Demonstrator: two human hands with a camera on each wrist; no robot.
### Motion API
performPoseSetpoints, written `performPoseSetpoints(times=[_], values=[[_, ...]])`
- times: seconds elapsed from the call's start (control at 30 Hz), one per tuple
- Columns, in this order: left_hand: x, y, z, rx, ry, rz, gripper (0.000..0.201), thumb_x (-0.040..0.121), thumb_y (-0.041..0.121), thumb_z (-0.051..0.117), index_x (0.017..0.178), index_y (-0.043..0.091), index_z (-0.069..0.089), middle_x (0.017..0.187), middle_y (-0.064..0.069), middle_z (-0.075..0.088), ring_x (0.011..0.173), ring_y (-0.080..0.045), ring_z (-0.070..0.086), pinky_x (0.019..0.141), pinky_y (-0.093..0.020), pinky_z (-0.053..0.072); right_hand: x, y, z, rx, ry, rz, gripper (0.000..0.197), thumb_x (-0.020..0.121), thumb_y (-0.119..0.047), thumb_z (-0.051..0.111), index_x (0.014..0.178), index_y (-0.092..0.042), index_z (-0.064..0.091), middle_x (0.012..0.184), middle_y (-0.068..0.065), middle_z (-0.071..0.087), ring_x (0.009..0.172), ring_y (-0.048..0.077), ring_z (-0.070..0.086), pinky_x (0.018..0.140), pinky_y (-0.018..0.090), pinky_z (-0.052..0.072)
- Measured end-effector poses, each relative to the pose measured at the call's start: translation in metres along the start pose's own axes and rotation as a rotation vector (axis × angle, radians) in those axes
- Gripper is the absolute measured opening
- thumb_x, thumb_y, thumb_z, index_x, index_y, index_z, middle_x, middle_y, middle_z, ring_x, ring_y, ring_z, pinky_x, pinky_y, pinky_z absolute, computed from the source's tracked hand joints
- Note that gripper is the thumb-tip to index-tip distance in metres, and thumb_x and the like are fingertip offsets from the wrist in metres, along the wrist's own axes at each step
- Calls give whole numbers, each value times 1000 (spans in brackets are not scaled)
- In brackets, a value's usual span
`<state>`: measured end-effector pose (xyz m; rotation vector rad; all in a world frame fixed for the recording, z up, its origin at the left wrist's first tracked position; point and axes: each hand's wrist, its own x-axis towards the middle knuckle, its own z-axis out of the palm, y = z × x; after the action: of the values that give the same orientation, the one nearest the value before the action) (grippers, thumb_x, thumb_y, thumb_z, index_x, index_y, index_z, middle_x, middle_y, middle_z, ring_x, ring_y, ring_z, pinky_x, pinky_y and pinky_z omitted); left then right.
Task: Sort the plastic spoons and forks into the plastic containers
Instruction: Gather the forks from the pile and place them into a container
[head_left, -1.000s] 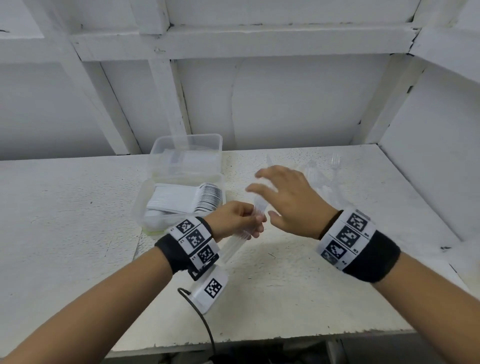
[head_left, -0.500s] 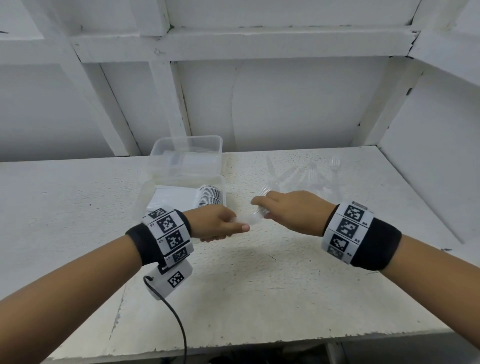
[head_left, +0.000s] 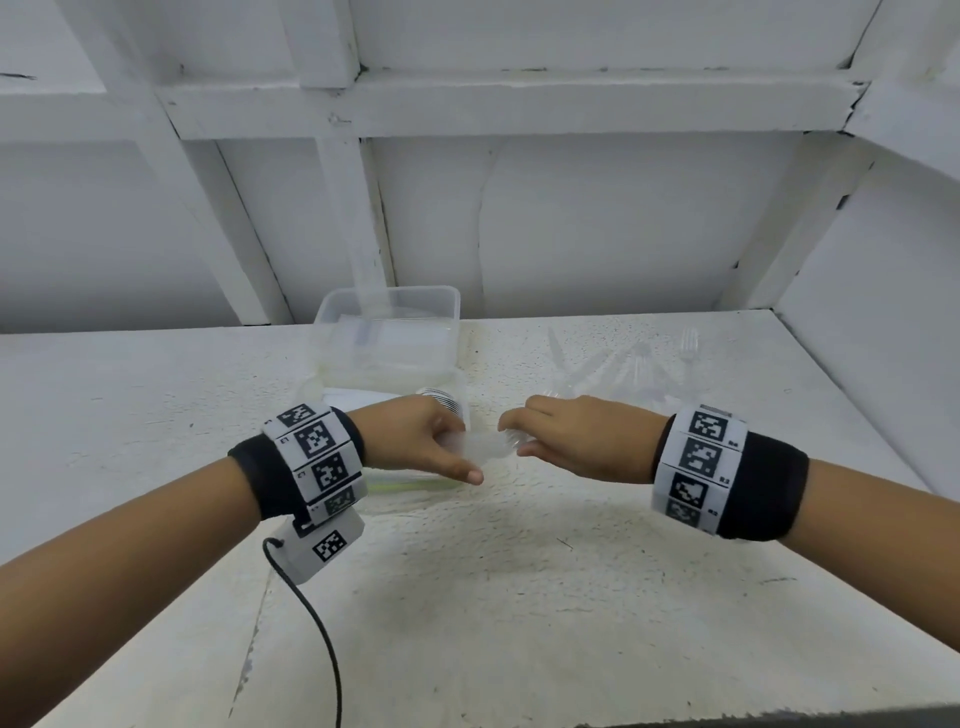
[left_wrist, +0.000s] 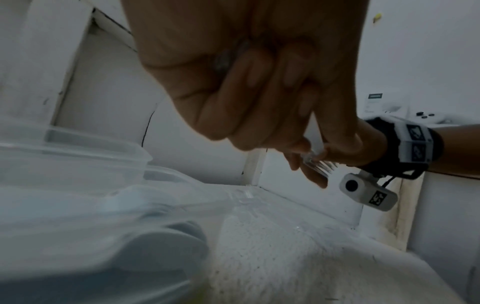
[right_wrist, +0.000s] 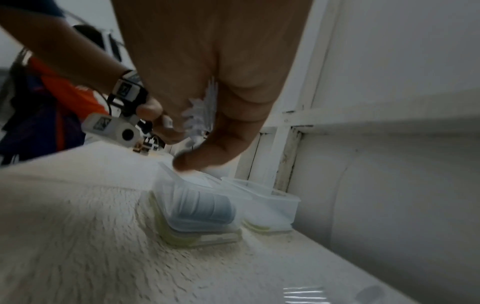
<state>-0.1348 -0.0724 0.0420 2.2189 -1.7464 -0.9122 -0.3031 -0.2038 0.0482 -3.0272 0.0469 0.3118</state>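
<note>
White table (head_left: 519, 597) with containers (head_left: 389, 338), forks (head_left: 634, 369)

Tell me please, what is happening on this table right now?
A person is sorting clear plastic cutlery. Both hands meet over the white table: the left hand and the right hand together hold a bundle of clear forks. Beside the left hand stand two clear containers: the near container already holds stacked cutlery, the far container is behind it. More loose cutlery waits beyond the right hand.
</note>
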Motion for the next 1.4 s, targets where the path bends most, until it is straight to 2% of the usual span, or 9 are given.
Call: performPoseSetpoints(times=[0.1, 0.23, 0.4, 0.47, 0.63, 0.77, 1.0, 1.17, 1.4], values=[[2, -6, -10, 92, 11, 0, 41, 80, 40, 70, 55, 23, 41, 52, 9, 38, 45, -4, 38, 46, -14, 29, 12, 0, 1, 216, -25, 15, 35, 101, -25, 35, 134, -14, 40, 113, 8, 53, 71, 11, 47, 64, 14, 37], [5, -21, -38, 139, 44, -18, 37, 80, 46, 67, 57, 27, 45, 52, 10, 44, 49, -4, 41, 48, -14, 29, 36, 7, -6, 337, 71, -10, 35, 99, -19, 39, 132, -8, 43, 114, 12, 56, 101, 22, 52, 87, 24, 37], [17, -67, -88, -42, 300, -118, 37, 93, 45, 45, 122, 23, 52, 102, 5, 57, 100, -17, 56, 85, -23, 38, 97, 35, -40, 298, 121, 60, 36, 99, -16, 38, 133, -4, 42, 125, 16, 53, 114, 28, 50, 93, 28, 33], [25, -99, -105, -170, 486, -191, 43, 96, 44, 37, 127, 17, 49, 113, -2, 58, 105, -22, 56, 90, -29, 40, 124, 46, -50, 314, 113, 110, 35, 100, -15, 36, 132, -2, 41, 127, 15, 53, 115, 29, 49, 89, 26, 32], [39, -157, -111, -13, 473, -494, 22, 99, 29, 40, 98, 11, 51, 96, -13, 51, 88, -22, 49, 68, -28, 33, 194, 58, -40, 315, 38, 180, 38, 100, -20, 35, 136, -6, 39, 135, 13, 48, 123, 28, 46, 99, 29, 33], [47, -188, -98, -159, 363, -625, 42, 97, 30, 44, 130, 3, 48, 114, -16, 63, 98, -28, 61, 76, -33, 50, 230, 52, -25, 287, -55, 197, 37, 101, -16, 33, 137, -6, 38, 136, 13, 47, 124, 26, 44, 98, 27, 32], [58, -200, -89, -235, 317, -629, 17, 94, 9, 45, 89, 3, 60, 67, 2, 61, 57, -6, 58, 56, -23, 48, 261, 47, -15, 263, -174, 216, 36, 99, -17, 38, 135, -10, 42, 134, 11, 50, 121, 28, 48, 101, 30, 34], [60, -201, -91, -259, 312, -618, 18, 94, 7, 45, 80, 6, 56, 68, 1, 61, 58, -7, 59, 57, -23, 48, 265, 47, -20, 260, -266, 247, 39, 96, -18, 45, 134, -12, 45, 113, 7, 55, 94, 22, 53, 85, 26, 39], [60, -201, -91, -295, 326, -625, 23, 94, 8, 46, 72, 12, 51, 68, 0, 62, 46, -1, 59, 57, -23, 48, 274, 45, -19, 168, -289, 243, 38, 93, -16, 53, 131, -12, 53, 136, 7, 51, 122, 23, 49, 95, 26, 37]])
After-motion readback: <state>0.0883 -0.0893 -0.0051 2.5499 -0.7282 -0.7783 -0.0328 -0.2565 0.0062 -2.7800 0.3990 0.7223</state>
